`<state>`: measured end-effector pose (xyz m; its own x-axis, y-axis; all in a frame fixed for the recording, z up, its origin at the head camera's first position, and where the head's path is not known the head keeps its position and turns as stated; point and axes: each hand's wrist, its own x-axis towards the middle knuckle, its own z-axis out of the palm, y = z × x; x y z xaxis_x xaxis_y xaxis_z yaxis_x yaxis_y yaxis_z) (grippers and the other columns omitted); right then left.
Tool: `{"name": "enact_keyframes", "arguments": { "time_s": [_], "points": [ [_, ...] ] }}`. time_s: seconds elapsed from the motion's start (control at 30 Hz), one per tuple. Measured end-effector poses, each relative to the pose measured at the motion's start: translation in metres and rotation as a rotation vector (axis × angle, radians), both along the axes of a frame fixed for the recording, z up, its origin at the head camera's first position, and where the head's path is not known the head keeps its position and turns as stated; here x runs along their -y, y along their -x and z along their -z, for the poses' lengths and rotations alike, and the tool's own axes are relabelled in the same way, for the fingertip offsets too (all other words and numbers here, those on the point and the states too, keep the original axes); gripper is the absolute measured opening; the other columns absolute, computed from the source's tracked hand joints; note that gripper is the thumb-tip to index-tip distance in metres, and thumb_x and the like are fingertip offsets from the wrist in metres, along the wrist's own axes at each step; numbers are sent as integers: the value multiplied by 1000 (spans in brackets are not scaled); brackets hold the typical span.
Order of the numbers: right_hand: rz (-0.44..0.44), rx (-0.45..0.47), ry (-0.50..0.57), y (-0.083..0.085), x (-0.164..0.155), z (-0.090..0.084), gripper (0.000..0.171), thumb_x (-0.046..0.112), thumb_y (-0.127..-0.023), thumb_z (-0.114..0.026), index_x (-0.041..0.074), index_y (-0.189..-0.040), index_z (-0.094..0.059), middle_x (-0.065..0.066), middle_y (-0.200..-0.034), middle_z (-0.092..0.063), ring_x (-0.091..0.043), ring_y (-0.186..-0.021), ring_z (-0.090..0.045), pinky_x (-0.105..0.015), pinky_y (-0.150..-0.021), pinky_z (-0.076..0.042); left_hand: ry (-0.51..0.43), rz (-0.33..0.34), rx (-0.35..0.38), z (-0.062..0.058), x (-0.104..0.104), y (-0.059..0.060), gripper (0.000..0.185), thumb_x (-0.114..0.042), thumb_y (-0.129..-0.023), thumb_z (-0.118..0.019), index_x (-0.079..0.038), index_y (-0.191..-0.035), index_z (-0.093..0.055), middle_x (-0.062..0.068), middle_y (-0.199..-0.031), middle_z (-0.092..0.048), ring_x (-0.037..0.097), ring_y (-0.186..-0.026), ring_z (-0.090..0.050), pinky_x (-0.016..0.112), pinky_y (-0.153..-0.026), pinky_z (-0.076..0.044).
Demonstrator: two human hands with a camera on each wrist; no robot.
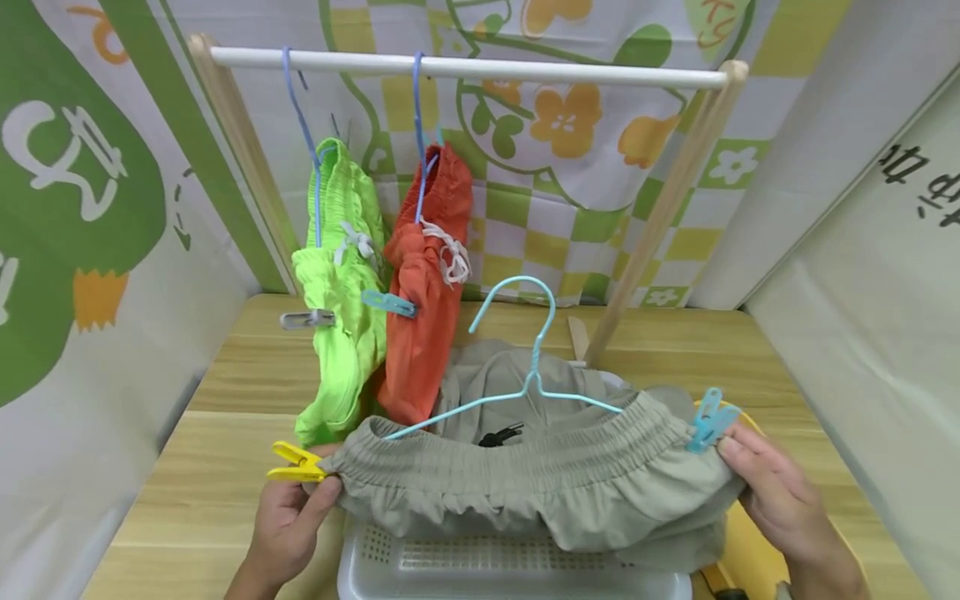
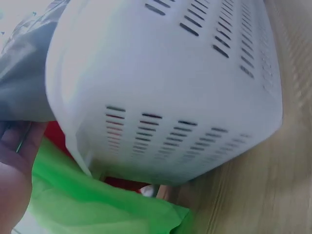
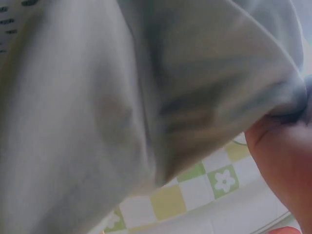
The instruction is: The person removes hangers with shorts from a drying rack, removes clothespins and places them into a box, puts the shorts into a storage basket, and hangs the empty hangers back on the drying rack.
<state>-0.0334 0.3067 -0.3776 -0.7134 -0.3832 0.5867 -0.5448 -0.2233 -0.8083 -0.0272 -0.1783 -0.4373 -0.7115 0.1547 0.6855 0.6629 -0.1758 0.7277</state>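
A wooden surface carries a white basket under a drying rail. Just above the basket, the khaki shorts are clipped on a light-blue hanger; the left hand pinches the waistband at the yellow peg, the right hand at the blue peg (pegging looks finished). Next, I judge, comes lifting the hanger's hook onto the rail beside the orange shorts.

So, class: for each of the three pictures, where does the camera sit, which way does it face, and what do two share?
Head: worn high, faces forward and down at grey shorts on a hanger; both hands show.
Left wrist: low, faces the white basket; left hand at the edge.
Right wrist: below the shorts, faces up; right hand.
Shared: the shorts.
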Motion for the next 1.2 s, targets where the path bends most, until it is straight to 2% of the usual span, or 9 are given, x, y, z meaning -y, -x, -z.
{"name": "enact_keyframes", "arguments": {
  "time_s": [0.07, 0.17, 0.3, 0.5, 0.7, 0.77, 0.97, 1.07, 1.2],
  "points": [
    [7, -2, -26, -2, -1, 1, 54, -29, -91, -8, -20, -124, -50, -16, -120, -59, -20, -114, -55, -24, -96, -48, -15, 25, 18, -4, 3, 0, 42, 27, -94, -41, 14, -129, -59, 11, -127, -67, 15, -116, -63, 23, -99, -50],
    [28, -2, -73, -5, -4, 0, 49, -29, -93, -11, -19, -121, -50, -15, -117, -58, -19, -110, -55, -24, -94, -48, 69, 15, 79, -9, 9, -2, 44, 29, -92, -46, 9, -128, -62, 8, -127, -68, 13, -116, -63, 24, -97, -51],
    [50, -10, -79, -8, -8, 0, 49, -29, -93, -11, -20, -123, -49, -16, -123, -58, -19, -116, -54, -21, -99, -46, 172, -19, 149, -12, 18, -2, 47, 29, -87, -58, -4, -118, -72, 0, -114, -72, 8, -103, -67, 20, -87, -54],
    [63, -17, -79, -9, -15, 1, 50, -29, -94, -11, -23, -129, -47, -18, -135, -56, -20, -127, -51, -21, -107, -42, 161, 20, 185, -17, 28, 0, 44, 30, -85, -59, -1, -111, -75, 5, -104, -75, 10, -95, -69, 21, -80, -57],
    [39, -28, -130, -9, -20, 3, 46, -30, -93, -15, -22, -121, -50, -18, -121, -58, -20, -116, -53, -23, -101, -44, 370, -50, 179, -27, 33, -1, 39, 27, -87, -60, -4, -105, -76, 2, -97, -75, 10, -87, -68, 22, -72, -57],
    [102, -18, -212, -11, -22, 2, 45, -31, -93, -21, -18, -119, -55, -15, -116, -61, -18, -111, -55, -21, -98, -45, 420, -78, 170, -28, 33, -1, 38, 25, -87, -62, -7, -102, -76, 0, -94, -75, 9, -83, -67, 22, -70, -56],
    [337, -20, -589, -19, -26, 1, 42, -24, -96, -47, 6, -116, -67, -2, -111, -68, -9, -105, -61, -14, -89, -48, 465, -97, 172, -23, 33, -4, 39, 23, -87, -65, -11, -102, -77, -2, -92, -75, 10, -80, -68, 23, -68, -56],
    [364, -50, -673, -20, -24, 2, 42, -21, -95, -55, 11, -118, -68, -1, -112, -69, -9, -106, -62, -14, -90, -48, 464, -81, 184, -17, 32, -5, 38, 22, -87, -65, -10, -103, -77, -2, -92, -75, 10, -78, -68, 26, -65, -57],
    [413, -24, -752, -24, -19, -1, 42, -14, -95, -63, 18, -122, -66, 6, -112, -69, -7, -105, -63, -14, -87, -49, 438, -66, 171, -9, 32, -7, 38, 24, -87, -64, -8, -104, -77, 0, -91, -75, 9, -78, -68, 26, -63, -57]
  ]
}}
